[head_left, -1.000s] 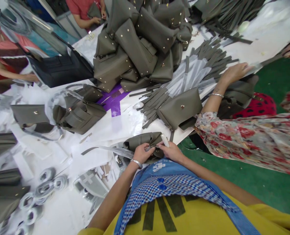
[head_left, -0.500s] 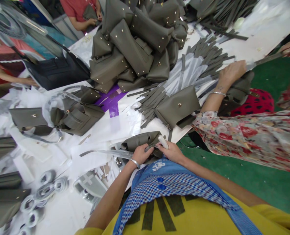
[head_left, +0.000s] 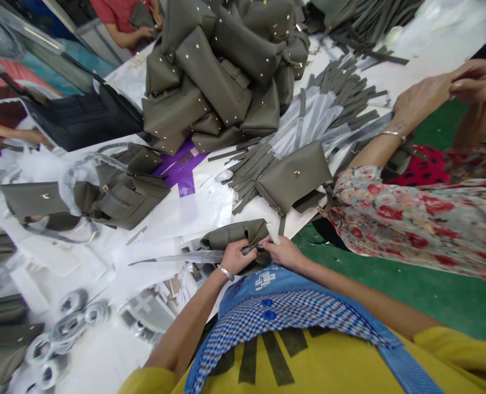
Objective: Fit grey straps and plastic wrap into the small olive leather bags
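Observation:
An olive-grey handbag (head_left: 226, 234) lies at the table's front edge, against my apron. My left hand (head_left: 235, 258) is closed on its near side, thumb and fingers pinching the material. A plastic-wrapped strap (head_left: 181, 258) runs out leftward from under that hand. At the bag's right end my right hand (head_left: 286, 253) pinches close to my left fingertips; what exactly lies between its fingers is hidden. Something white (head_left: 273, 234) sticks up at the right hand's fingers, too blurred to name. Just beyond rests another olive handbag (head_left: 294, 178) with a small gold fitting.
A large heap of olive bags (head_left: 214, 76) stands at the back, beside a spread of strap pieces (head_left: 337, 93). Tape rolls (head_left: 68, 323) and a grey tape dispenser (head_left: 146, 312) sit left. A co-worker's floral sleeve (head_left: 427, 219) and arms reach in from the right.
The co-worker's arm on the right has moved outward, and both their hands now meet. The white thing at my right fingers has tilted. My hands stay at the same bag.

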`<state>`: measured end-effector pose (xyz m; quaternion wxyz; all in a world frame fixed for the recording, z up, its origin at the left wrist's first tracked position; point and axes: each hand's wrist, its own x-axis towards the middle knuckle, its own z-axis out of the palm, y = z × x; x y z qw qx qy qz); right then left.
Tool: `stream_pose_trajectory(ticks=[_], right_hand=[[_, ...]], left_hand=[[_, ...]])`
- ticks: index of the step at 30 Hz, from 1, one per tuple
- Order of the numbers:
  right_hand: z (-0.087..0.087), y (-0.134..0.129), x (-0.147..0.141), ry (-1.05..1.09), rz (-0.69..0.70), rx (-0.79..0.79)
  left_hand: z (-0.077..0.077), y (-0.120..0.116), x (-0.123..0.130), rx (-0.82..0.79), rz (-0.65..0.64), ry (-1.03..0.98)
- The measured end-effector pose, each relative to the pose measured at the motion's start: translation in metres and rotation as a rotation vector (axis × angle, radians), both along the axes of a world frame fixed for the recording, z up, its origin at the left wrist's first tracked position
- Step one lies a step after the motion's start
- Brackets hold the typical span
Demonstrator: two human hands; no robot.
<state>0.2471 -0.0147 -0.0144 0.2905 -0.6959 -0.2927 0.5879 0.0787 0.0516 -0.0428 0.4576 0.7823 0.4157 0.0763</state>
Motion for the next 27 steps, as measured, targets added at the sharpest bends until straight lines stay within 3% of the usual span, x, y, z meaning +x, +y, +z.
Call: stream_pose_trajectory(ticks=[2, 5, 10, 12, 14, 16, 19, 22, 25, 27], right_hand=[[-0.002, 0.001, -0.002, 0.103, -0.054, -0.08], [0.001, 0.005, 0.004, 0.111, -0.034, -0.036], [0.011, 0.029, 0.037, 0.332, 0.086, -0.034], [0.01, 0.044, 0.047, 0.232, 0.05, 0.071], [0.005, 0.063, 0.05, -0.024, 0.023, 0.189], [-0.003, 0.084, 0.049, -0.28, 0.106, 0.287], [-0.008, 0.113, 0.04, -0.496, 0.347, 0.407], [0.0, 0.126, 0.022, -0.686, 0.475, 0.594], [0.018, 0.119, -0.01, -0.651, 0.628, 0.787], [0.027, 0.109, -0.036, -0.54, 0.814, 0.771]], left_hand=[[-0.001, -0.001, 0.0, -0.047, 0.027, -0.03], [0.002, 0.0, 0.0, -0.122, 0.043, -0.054], [0.027, 0.012, 0.004, -0.138, 0.0, 0.033], [0.043, 0.02, 0.0, -0.028, 0.009, 0.1], [0.056, 0.027, -0.008, 0.072, 0.06, 0.151], [0.065, 0.033, -0.023, 0.114, 0.131, 0.169], [0.07, 0.037, -0.055, 0.141, 0.257, 0.16], [0.071, 0.034, -0.096, 0.226, 0.466, 0.201], [0.069, 0.023, -0.135, 0.255, 0.741, 0.304], [0.063, 0.012, -0.155, 0.2, 0.9, 0.33]])
